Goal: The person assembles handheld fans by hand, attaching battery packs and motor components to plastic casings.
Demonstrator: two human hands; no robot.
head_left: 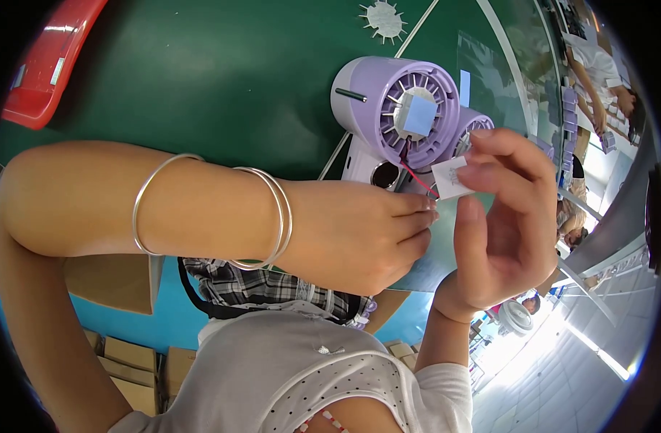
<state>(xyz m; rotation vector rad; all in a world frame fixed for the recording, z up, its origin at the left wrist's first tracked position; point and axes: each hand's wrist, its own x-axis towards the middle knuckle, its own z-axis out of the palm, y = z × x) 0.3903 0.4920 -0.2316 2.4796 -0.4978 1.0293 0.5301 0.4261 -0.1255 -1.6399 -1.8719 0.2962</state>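
I see the small white printed square (449, 178) between both hands, touching the forefinger tip of the right hand (509, 216), which is loosely curled, thumb parted from forefinger. On my feed the left hand (366, 232) has its fingers bunched just below the square; I can't tell what they pinch. A red wire (418, 177) runs toward them from the purple fan housing (394, 108).

Left hand (363, 234): thumb hidden beneath the palm; grip indistinct. White card (448, 177): right edge covered by a fingertip of the right hand (507, 224); markings too small to read. Rear purple fan housing (474, 117): largely masked by the front housing (359, 79). Red tray (67, 52): cropped above. Co-worker (597, 68), far right: blurred.
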